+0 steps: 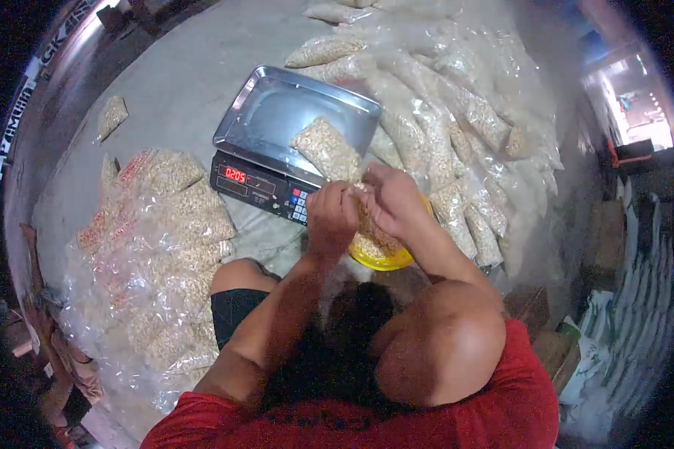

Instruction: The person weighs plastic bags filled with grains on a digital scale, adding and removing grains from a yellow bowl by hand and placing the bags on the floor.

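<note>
A clear plastic bag of pale, flaky or nut-like pieces [323, 147] lies on the steel pan [277, 105] of a digital scale [258, 187]. Its gathered end runs toward my hands. My left hand [332, 215] is closed, fingers bent at that end of the bag. Close beside it, my right hand [394, 200] pinches the same end with thumb and fingers. The exact grip is partly hidden by the fingers. Beneath both hands sits a yellow bowl [386, 262] holding more of the pale pieces. The scale's red display seems to read 0.205.
Many filled clear bags [180, 254] are heaped at the left, some with red print. Another large pile of filled bags [457, 112] spreads along the right and back. One small bag [113, 117] lies alone at far left. Stacked white sacks [636, 299] stand at far right.
</note>
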Action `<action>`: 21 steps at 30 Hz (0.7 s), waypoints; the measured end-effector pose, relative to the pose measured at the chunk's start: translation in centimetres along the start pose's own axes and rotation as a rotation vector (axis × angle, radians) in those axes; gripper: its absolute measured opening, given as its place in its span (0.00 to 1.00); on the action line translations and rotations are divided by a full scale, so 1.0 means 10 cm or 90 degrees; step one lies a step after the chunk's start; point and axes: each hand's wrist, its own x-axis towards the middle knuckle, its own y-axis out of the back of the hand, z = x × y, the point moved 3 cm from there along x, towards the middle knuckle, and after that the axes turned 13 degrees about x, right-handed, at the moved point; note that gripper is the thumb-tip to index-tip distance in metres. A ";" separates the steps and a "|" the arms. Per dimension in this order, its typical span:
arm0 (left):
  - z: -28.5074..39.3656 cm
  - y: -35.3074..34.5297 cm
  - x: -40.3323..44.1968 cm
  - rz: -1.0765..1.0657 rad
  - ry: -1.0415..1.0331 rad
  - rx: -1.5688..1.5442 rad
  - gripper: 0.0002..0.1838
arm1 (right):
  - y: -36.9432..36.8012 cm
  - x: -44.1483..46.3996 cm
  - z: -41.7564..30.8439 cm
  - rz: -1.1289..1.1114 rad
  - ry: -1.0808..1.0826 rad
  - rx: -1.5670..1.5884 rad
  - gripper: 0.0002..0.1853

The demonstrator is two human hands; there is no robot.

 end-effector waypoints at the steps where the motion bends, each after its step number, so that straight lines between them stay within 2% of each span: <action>1: -0.01 -0.01 0.01 0.002 0.001 -0.004 0.08 | 0.09 0.04 -0.06 -0.061 0.251 -0.449 0.10; 3: -0.02 -0.02 -0.03 -0.010 0.000 -0.004 0.08 | 0.12 0.02 -0.07 -0.112 0.498 -0.899 0.09; 6: 0.01 0.01 -0.04 0.004 -0.006 0.005 0.08 | 0.15 -0.01 -0.08 -0.022 0.365 -0.925 0.11; 8: 0.01 0.00 -0.08 -0.024 -0.012 0.009 0.09 | -0.08 -0.29 -0.04 -0.060 0.534 -1.074 0.15; 9: 0.03 0.02 -0.08 0.006 -0.006 0.012 0.10 | -0.10 -0.34 -0.05 -0.105 0.567 -1.117 0.13; 10: 0.04 0.05 -0.06 0.039 -0.001 0.014 0.11 | -0.20 -0.44 -0.05 -0.089 0.575 -1.121 0.13; 12: -0.01 0.08 -0.07 0.035 -0.027 0.005 0.13 | -0.24 -0.72 -0.03 0.103 0.387 -0.598 0.18; 13: -0.02 0.10 -0.07 0.022 -0.029 0.038 0.14 | -0.12 -0.84 -0.08 0.026 0.544 -0.804 0.19; 14: -0.01 0.10 -0.06 0.011 -0.027 0.070 0.14 | 0.11 -0.85 -0.02 0.043 0.558 -0.810 0.19; 15: 0.04 0.14 -0.05 0.008 -0.033 0.056 0.14 | 0.34 -0.81 0.11 0.000 0.563 -0.916 0.17; 16: 0.08 0.22 -0.04 -0.030 0.003 0.046 0.15 | 0.55 -0.78 0.19 -0.046 0.556 -1.021 0.15; 17: 0.12 0.26 -0.03 -0.064 0.041 0.040 0.15 | 0.80 -0.76 0.14 -0.041 0.554 -1.026 0.15; 18: 0.15 0.27 -0.03 -0.064 0.044 0.041 0.15 | 1.00 -0.73 0.10 -0.164 0.498 -1.052 0.14; 20: 0.15 0.34 -0.04 -0.063 0.022 0.044 0.16 | 0.75 -0.98 -0.13 0.071 0.275 -1.032 0.23; 21: 0.10 0.34 -0.04 -0.118 0.032 0.041 0.14 | 0.81 -1.04 -0.37 0.130 0.582 -1.053 0.24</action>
